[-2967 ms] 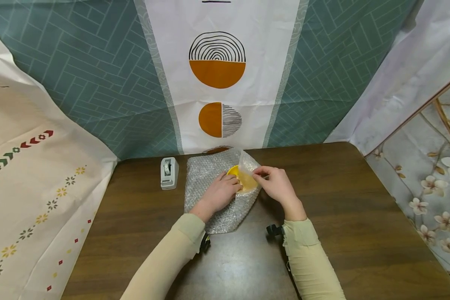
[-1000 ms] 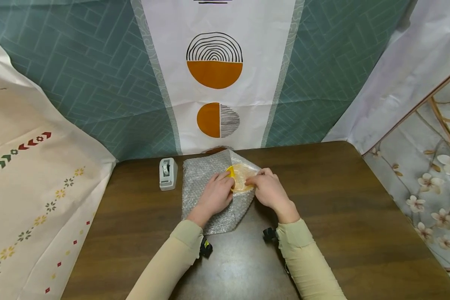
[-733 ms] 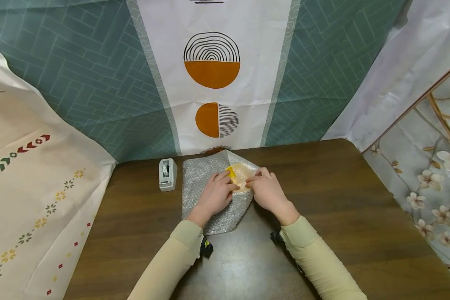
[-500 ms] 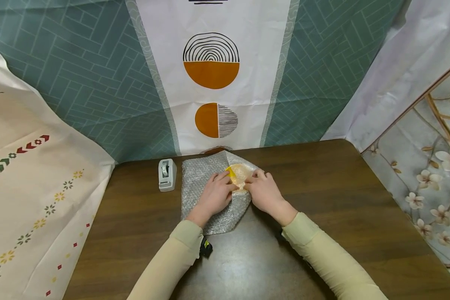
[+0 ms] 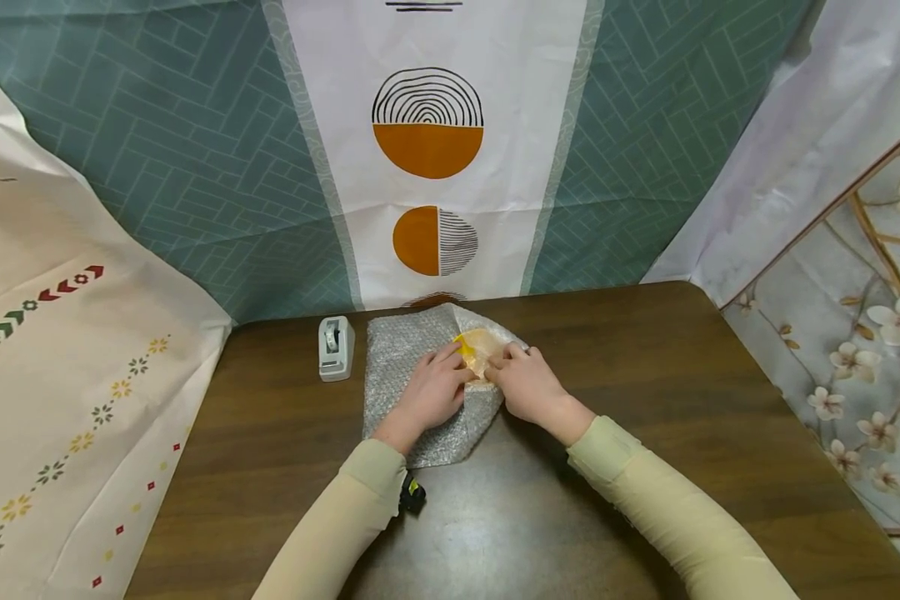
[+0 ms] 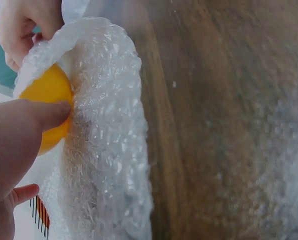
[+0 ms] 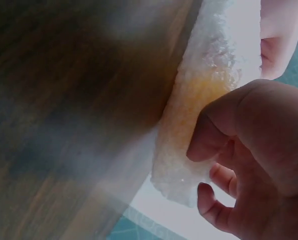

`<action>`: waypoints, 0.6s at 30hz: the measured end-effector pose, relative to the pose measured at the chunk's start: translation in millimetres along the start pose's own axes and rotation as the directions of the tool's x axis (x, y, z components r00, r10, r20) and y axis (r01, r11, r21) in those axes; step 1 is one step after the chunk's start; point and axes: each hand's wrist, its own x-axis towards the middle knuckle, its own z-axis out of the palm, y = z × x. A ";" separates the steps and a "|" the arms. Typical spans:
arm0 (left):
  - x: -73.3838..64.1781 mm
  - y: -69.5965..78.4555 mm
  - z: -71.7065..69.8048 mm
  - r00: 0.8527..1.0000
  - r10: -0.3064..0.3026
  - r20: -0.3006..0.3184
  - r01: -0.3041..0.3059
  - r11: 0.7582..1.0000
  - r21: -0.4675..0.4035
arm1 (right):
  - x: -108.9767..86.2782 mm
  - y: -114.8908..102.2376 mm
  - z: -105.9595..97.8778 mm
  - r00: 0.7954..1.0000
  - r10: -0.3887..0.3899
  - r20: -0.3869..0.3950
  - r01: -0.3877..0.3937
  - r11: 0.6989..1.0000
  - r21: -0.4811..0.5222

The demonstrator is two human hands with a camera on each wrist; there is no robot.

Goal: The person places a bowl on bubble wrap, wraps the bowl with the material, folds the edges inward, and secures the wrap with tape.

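A sheet of bubble wrap (image 5: 401,354) lies near the table's back edge, its right side folded over a round yellow dish (image 6: 54,92). My left hand (image 5: 433,390) rests on the dish and wrap, thumb laid across the yellow surface in the left wrist view and fingers spread. From the right, my right hand (image 5: 525,383) pinches the folded wrap with bent thumb and curled fingers (image 7: 209,137). Yellow shows through the folded layer between the hands. Most of the dish is covered by wrap and fingers.
A white tape dispenser (image 5: 336,348) stands left of the wrap on the brown wooden table (image 5: 270,467). Behind it hangs a patterned cloth (image 5: 450,167), with more cloth at both sides.
My right hand has drawn the wrap's right flap leftward over the dish and come closer to my left hand. Less bare yellow shows. My right elbow has swung outward; the left hand stays nearly in place.
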 end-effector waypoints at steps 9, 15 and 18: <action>-3.7 1.6 -3.3 0.999 0.032 0.032 -0.031 0.999 -0.029 | -3.6 -2.8 -5.5 1.000 -0.001 0.018 0.001 1.000 0.025; -10.8 -6.8 -11.8 0.994 0.100 0.048 -0.090 0.979 -0.180 | -5.0 -2.0 -7.2 0.999 -0.012 0.034 0.009 0.997 0.076; -14.9 -10.7 -16.5 0.994 0.104 0.030 -0.091 0.952 -0.293 | -6.9 -0.5 -7.2 0.999 -0.006 0.039 0.002 0.995 0.102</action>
